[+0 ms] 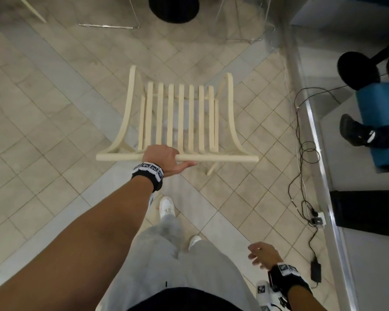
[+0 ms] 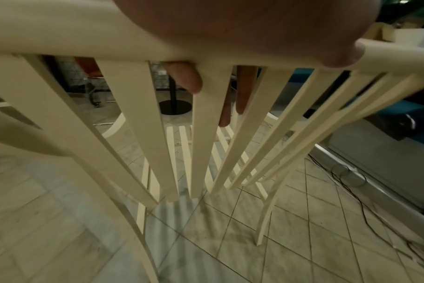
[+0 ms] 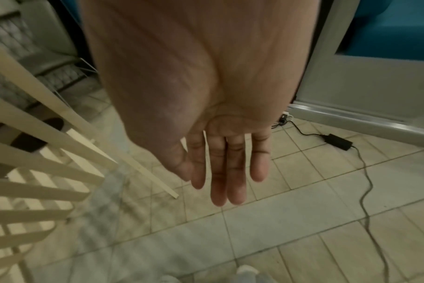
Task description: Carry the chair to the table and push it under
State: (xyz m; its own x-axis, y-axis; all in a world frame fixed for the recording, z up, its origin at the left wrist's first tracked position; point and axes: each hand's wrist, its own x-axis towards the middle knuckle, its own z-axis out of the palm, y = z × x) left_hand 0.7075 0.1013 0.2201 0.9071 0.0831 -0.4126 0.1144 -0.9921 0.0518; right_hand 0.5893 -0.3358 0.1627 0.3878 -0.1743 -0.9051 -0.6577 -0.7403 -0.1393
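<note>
One hand is doing all the carrying: the left hand [image 1: 161,157] is wrapping its grip around the top rail [image 1: 216,158] of the cream slatted chair [image 1: 180,115], fingers curling over the far side of the rail and the thumb stretching along the near side. In the left wrist view, the fingers [image 2: 185,77] are poking down between the back slats [image 2: 155,134] just under the rail. The chair is hanging out ahead of that grip, its seat slats pointing away from the person, and one rear leg [image 1: 211,169] is showing just below the rail to the right of the hand. I cannot tell whether any leg is touching the tiled floor [image 1: 43,108].

The right hand [image 1: 262,254] is hanging low at the person's side, well apart from the chair and behind the working grip, holding nothing; in the right wrist view its fingers [image 3: 220,172] are lying straight and close together, palm facing the camera.

Farther ahead of the gripping hand, beyond the chair, a round black pedestal base [image 1: 173,9] is standing on the floor, with thin metal chair frames [image 1: 108,25] on either side of it. Off to the right of the grip, a black cable [image 1: 301,135] is trailing across the tiles to a power adapter [image 1: 316,273], beside a metal-edged partition [image 1: 317,135]. Past that partition another person's dark shoe [image 1: 355,131] is resting next to a blue seat [image 1: 382,122]. The carrier's own white shoes [image 1: 167,206] and grey trousers are showing below the grip.
</note>
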